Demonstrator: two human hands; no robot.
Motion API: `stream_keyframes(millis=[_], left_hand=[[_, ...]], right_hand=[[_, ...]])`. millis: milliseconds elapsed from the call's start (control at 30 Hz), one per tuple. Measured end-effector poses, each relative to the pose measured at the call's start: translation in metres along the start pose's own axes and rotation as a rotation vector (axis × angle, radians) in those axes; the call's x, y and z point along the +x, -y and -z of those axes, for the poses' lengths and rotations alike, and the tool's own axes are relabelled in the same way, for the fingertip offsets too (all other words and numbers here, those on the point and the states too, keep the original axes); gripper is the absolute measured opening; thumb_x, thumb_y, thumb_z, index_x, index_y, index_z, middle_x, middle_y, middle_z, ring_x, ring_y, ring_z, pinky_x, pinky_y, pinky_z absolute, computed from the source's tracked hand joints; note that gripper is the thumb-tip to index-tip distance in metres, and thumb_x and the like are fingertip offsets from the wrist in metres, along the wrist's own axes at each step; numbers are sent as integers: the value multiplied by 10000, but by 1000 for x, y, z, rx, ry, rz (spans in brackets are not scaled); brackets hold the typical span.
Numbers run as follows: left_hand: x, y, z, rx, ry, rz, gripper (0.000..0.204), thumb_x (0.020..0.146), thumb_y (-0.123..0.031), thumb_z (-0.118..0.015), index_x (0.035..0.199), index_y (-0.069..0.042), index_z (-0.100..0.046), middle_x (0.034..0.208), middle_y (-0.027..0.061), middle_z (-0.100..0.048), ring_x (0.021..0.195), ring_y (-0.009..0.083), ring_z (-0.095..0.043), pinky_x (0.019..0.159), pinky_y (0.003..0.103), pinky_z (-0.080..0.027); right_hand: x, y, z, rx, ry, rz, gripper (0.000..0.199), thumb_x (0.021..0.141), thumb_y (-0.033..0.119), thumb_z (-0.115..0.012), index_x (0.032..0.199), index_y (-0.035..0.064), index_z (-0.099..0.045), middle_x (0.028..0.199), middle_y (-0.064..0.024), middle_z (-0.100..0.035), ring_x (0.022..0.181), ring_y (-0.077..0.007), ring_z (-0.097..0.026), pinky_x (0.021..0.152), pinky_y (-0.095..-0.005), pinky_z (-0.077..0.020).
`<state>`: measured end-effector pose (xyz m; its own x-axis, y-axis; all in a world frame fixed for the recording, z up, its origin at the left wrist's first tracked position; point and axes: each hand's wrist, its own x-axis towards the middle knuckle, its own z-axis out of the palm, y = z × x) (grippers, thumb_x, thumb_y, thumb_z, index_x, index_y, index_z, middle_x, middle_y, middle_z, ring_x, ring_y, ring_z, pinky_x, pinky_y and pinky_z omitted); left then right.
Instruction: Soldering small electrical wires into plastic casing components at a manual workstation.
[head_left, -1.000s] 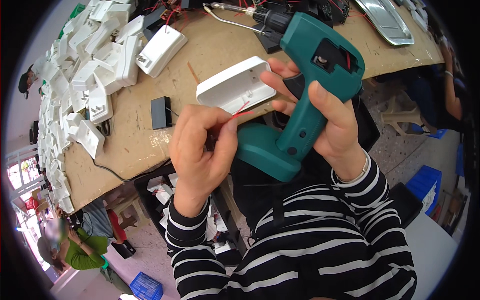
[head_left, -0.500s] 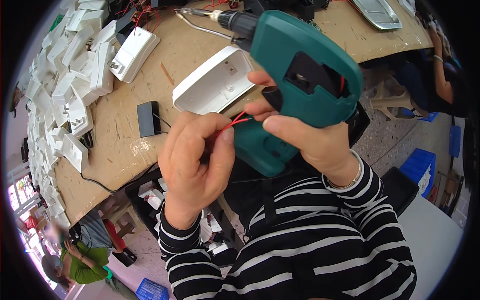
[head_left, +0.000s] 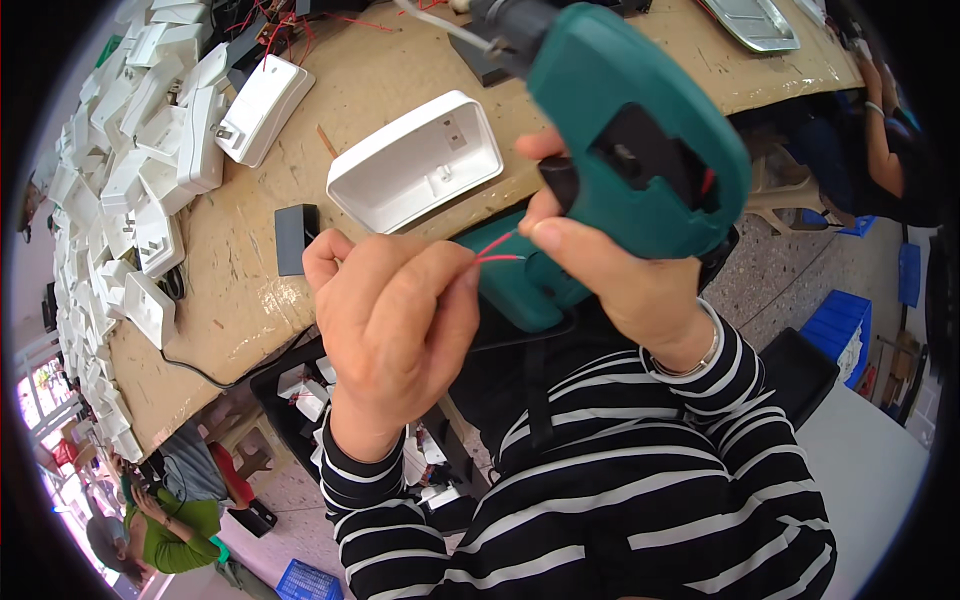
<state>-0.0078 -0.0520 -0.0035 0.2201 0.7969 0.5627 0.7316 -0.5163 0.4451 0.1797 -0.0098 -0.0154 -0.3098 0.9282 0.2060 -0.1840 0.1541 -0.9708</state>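
A: Your left hand keeps its fingers pinched narrow on two red wires, whose free ends point toward your right hand.

B: Your right fingers curl around the green gun-shaped tool. The upper wire's end meets your right thumb; whether you grip it, I can't tell.

A: Where do the wires sit for you?

B: Between your hands, above the tool's base. Past them, an open white case lies on your tabletop, with a black box near your left hand.
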Motion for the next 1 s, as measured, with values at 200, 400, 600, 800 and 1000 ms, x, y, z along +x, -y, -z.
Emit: stream_keyframes(millis=[200,400,600,800,1000], left_hand=[[-1,0,-14,-53,-172,47,232,686,20,-745,873,-62,-634,740,1,-608,644,161,-547,681,332,-313],[10,5,-17,152,-239,155,165,639,-69,-766,779,-87,-682,1070,126,-594,966,258,-552,867,350,-334],[23,15,-17,171,-150,182,84,715,-40,-710,788,-20,-672,1108,134,-601,1034,271,-566,908,366,-391],[29,22,-26,209,-153,147,79,696,-41,-687,762,-5,-661,1023,118,-600,950,273,-567,871,377,-381],[29,26,-27,186,-177,132,81,684,-23,-680,748,15,-650,979,126,-594,900,280,-569,783,376,-418]], right_hand=[[-16,27,35,7,-79,-58,634,768,2,-665,1341,-77,-406,1231,-246,-551,818,-189,-625,738,-290,-521],[-62,52,66,-67,-140,-262,708,737,104,-729,1335,-90,-403,1191,-232,-558,778,-187,-618,677,-282,-517],[-101,63,75,-26,-49,-450,649,745,72,-729,1306,-71,-436,1191,-209,-557,815,-192,-622,729,-305,-516],[-106,57,75,-101,184,-378,600,779,-28,-672,1330,-53,-436,1249,-194,-550,875,-190,-625,789,-328,-511],[-98,58,62,-93,231,-349,596,795,-78,-638,1353,-37,-431,1288,-191,-543,927,-196,-624,822,-323,-510]])
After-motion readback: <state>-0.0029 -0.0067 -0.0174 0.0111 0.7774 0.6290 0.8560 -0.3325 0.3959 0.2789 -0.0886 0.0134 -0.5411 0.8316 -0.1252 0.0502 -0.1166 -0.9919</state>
